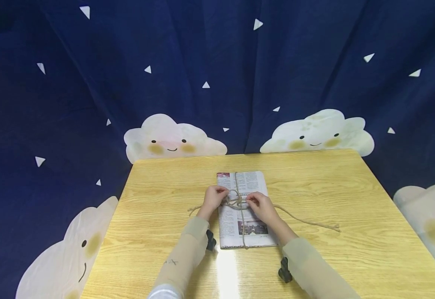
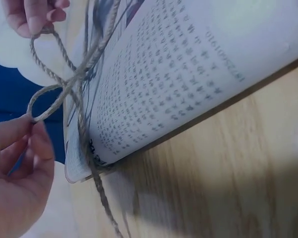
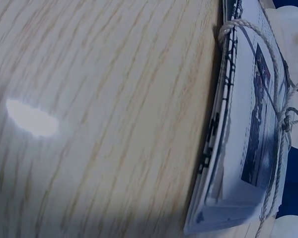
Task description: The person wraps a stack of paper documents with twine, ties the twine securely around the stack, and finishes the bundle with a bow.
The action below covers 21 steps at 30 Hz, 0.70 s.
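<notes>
A folded stack of newspapers lies on the table, bound lengthwise and crosswise with brown twine. Above the crossing at its middle, the twine forms two loops, a bow-like shape. My left hand pinches one loop between thumb and fingertips at the left. The other loop is pinched by my right hand on the right side. In the right wrist view the knot stands at the paper's upper face, with only slivers of fingers at the frame edge.
One loose twine end trails rightward over the wooden table; a shorter end pokes out at left. Black wrist devices sit under both forearms. Behind the table hangs a dark blue curtain with white clouds.
</notes>
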### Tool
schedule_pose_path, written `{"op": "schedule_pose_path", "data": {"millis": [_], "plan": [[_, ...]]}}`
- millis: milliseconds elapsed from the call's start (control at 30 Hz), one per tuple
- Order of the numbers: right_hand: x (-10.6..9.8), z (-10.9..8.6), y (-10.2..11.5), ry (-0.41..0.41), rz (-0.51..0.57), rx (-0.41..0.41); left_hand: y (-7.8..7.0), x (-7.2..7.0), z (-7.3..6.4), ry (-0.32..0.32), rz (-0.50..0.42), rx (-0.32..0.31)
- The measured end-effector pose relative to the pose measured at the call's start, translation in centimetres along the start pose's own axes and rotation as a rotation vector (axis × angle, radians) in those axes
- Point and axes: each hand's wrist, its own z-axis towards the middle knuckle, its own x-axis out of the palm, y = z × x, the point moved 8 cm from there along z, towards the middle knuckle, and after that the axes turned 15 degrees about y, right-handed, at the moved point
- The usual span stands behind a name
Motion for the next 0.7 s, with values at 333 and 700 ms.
{"op": "schedule_pose_path", "data": {"millis": [333,700], "plan": [[0.0,-0.1,1.1,0.012,-0.024,-0.044,1.6,1.9,-0.1,0.161,-0.102,-0.06],[0.0,-0.6,1.4,-0.005,-0.03,-0.12,3.3,3.3,-0.5,0.033,-0.46,-0.116]]}}
